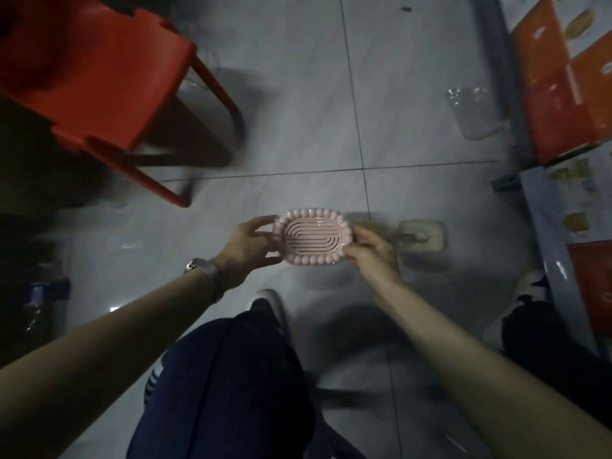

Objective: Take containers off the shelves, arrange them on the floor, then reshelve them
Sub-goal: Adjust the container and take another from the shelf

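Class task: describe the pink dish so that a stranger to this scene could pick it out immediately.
Start at the red chair on the grey tiled floor; below it, two hands hold the pink dish. Unlike the clear square container beside it, it is oval, bead-rimmed and slotted.

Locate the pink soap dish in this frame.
In the head view the pink soap dish sits mid-frame, held between the left hand and right hand above the floor, left of a square lidded container.

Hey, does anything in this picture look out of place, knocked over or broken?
Nothing looks spilled or broken. The left hand and right hand hold a pink soap dish level above the tiled floor. A clear lidded container sits upright beside it. The red chair stands upright.
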`<state>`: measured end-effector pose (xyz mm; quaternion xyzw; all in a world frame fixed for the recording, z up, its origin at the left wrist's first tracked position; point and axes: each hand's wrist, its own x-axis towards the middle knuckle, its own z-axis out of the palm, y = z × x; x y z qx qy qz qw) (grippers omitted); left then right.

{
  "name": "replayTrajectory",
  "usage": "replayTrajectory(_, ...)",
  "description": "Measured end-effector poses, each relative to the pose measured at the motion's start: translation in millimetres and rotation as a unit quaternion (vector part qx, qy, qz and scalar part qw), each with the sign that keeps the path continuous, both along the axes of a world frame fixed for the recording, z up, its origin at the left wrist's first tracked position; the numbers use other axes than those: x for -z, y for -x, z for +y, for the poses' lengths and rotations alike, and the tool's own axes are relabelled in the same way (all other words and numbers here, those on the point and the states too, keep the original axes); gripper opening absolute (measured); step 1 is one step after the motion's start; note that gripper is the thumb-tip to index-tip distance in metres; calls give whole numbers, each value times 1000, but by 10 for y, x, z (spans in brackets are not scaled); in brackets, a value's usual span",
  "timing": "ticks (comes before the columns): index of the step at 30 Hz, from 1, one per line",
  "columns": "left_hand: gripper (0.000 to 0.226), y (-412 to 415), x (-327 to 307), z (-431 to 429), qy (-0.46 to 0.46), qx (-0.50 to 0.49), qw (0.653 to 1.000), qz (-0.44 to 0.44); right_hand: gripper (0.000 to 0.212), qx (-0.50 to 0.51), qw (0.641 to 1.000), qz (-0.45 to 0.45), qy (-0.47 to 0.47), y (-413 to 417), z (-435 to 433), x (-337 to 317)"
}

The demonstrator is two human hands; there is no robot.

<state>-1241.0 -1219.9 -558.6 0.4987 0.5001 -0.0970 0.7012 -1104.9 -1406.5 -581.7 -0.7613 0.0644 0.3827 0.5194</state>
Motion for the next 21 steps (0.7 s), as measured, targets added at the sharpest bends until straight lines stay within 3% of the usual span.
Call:
replayTrajectory(6, 54, -22, 366, -9, 11, -25, 999, 31, 50, -18, 999, 4, 35, -9, 108, 383)
replayTrajectory(15, 86, -142, 634, -44, 2, -60, 998, 29, 49, -43, 998, 21, 28, -70, 205, 620)
replayTrajectory(21, 82, -97, 752, -162, -7, -46, 998, 32, 42, -52, 997, 37, 36, -62, 173, 745)
